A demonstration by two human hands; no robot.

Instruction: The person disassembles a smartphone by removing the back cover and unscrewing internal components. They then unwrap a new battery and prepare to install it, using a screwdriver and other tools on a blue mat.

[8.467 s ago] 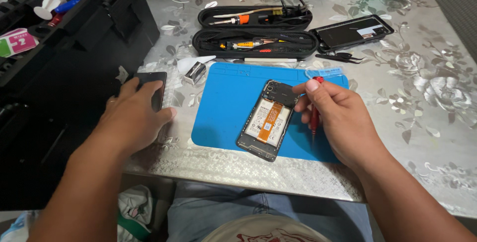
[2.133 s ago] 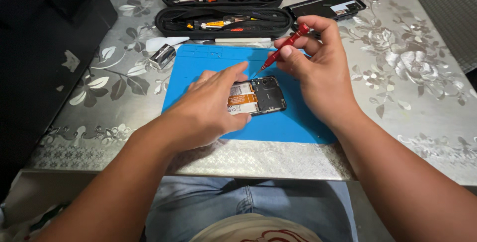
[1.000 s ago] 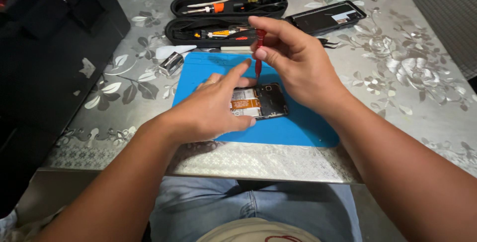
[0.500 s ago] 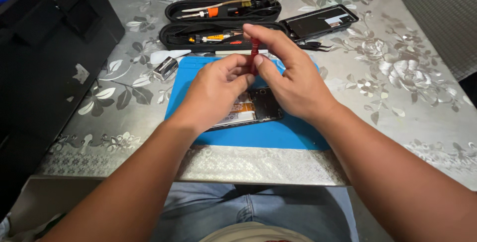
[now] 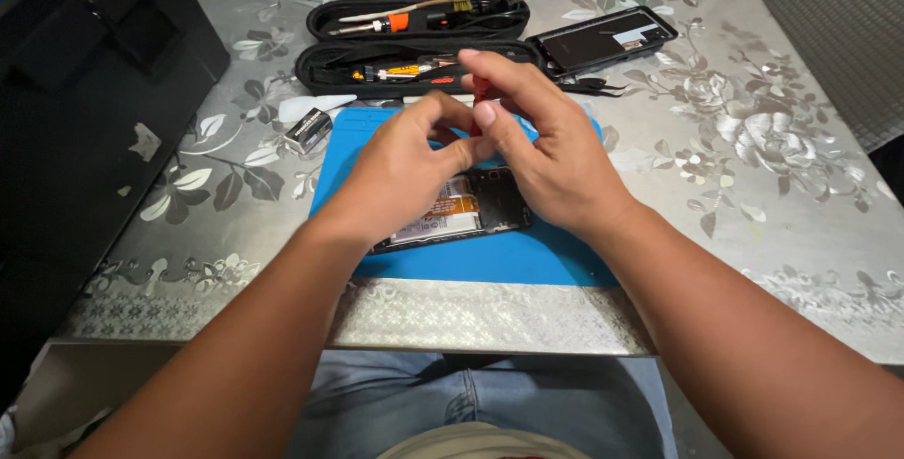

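Both hands meet above the opened phone (image 5: 466, 209) mid-mat (image 5: 527, 261): right hand (image 5: 546, 153) pinches the red screwdriver (image 5: 480, 101); left hand (image 5: 410, 167) fingers its tip, likely seating it; steady alignment follows.

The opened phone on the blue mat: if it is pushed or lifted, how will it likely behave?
The opened phone lies flat on the blue mat, so it would probably slide rather than roll or tip. Its insides are exposed, so it seems fragile to pressure there. It looks thin and rigid, likely light to lift.
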